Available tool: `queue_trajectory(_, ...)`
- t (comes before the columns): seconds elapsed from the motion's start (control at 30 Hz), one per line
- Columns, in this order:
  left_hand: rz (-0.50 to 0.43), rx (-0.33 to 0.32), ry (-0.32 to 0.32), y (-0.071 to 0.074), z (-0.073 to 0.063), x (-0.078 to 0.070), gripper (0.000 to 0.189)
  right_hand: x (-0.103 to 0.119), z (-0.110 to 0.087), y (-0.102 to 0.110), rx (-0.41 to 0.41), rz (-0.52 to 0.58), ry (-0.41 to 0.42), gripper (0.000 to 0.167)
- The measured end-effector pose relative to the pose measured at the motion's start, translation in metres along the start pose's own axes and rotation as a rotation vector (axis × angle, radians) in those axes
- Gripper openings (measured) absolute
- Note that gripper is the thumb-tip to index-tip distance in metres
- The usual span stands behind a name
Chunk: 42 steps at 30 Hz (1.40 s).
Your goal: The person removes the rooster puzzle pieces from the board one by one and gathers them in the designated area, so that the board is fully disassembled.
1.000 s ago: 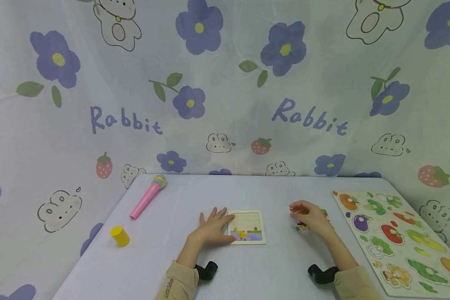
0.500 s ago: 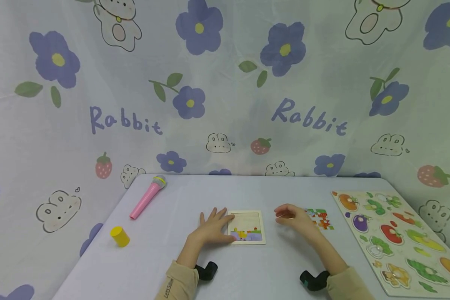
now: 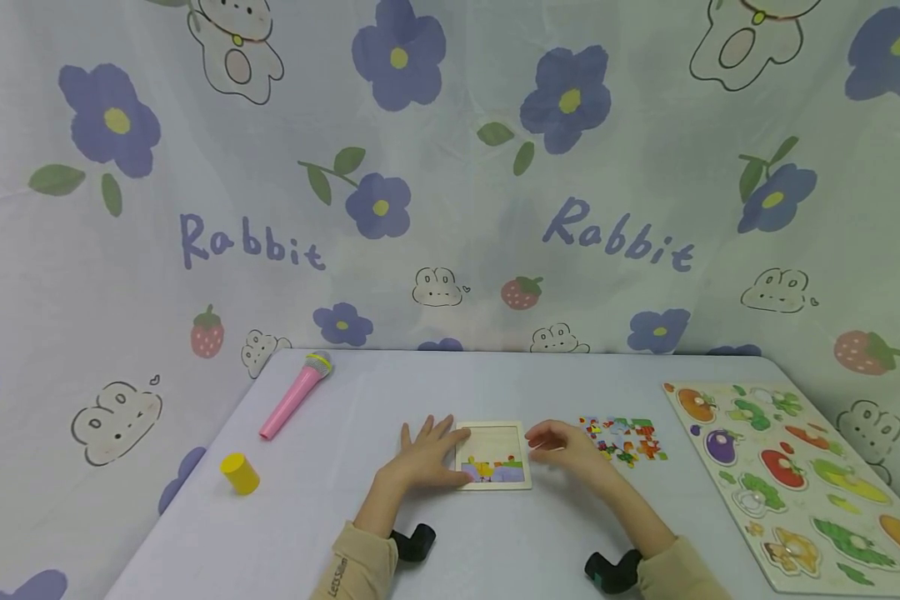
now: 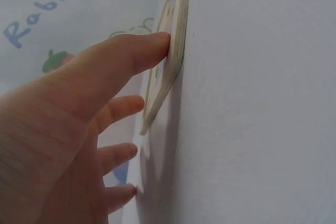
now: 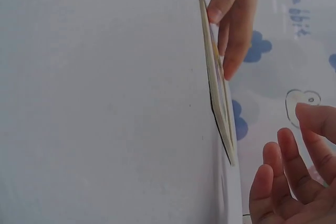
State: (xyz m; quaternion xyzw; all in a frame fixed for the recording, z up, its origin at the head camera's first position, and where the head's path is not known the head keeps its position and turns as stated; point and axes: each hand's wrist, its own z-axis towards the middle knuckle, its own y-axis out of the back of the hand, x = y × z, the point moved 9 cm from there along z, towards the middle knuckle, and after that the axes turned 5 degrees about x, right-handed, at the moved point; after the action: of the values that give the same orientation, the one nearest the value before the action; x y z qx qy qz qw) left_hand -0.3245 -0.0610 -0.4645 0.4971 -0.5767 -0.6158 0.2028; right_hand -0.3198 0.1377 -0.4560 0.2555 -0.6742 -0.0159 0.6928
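Note:
A small square wooden puzzle tray lies on the table, its bottom strip filled with purple and yellow picture pieces and its upper part bare wood. My left hand rests spread at its left side, the thumb on the near rim. My right hand hovers just beyond the tray's right edge. In the right wrist view its thumb overlaps the index finger, while the other fingers curve loosely. I cannot tell whether anything small is between them. Colourful jigsaw pieces lie grouped right of that hand.
A large vegetable peg board covers the table's right side. To the left are a pink toy microphone and a yellow cylinder. A patterned cloth hangs behind the table.
My right hand has moved left from over the jigsaw pieces to the tray's right edge, uncovering the pieces. My left hand has stayed on the tray.

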Motion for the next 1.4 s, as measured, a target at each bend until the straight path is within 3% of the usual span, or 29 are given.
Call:
queue_trajectory(0.2,-0.015,-0.002,-0.021,0.001,0.0,-0.003,0.068,0.001,0.001,-0.007,-0.002,-0.005,-0.033,0.026)
queue_trajectory(0.4,-0.059,0.053,-0.048,0.0,0.0,-0.01,0.061,0.003,0.002,-0.013,0.004,-0.023,-0.016,0.024)
queue_trajectory(0.8,-0.023,0.1,-0.087,-0.002,0.001,-0.021,0.052,0.005,0.005,-0.024,0.025,-0.083,0.01,0.021)
queue_trajectory(1.13,-0.044,0.126,-0.116,-0.003,-0.003,-0.029,0.043,0.005,0.003,-0.036,0.058,-0.36,-0.011,0.039)
queue_trajectory(1.4,-0.042,0.144,-0.099,-0.008,0.0,-0.027,0.039,0.006,0.002,-0.039,0.067,-0.4,-0.032,0.04)
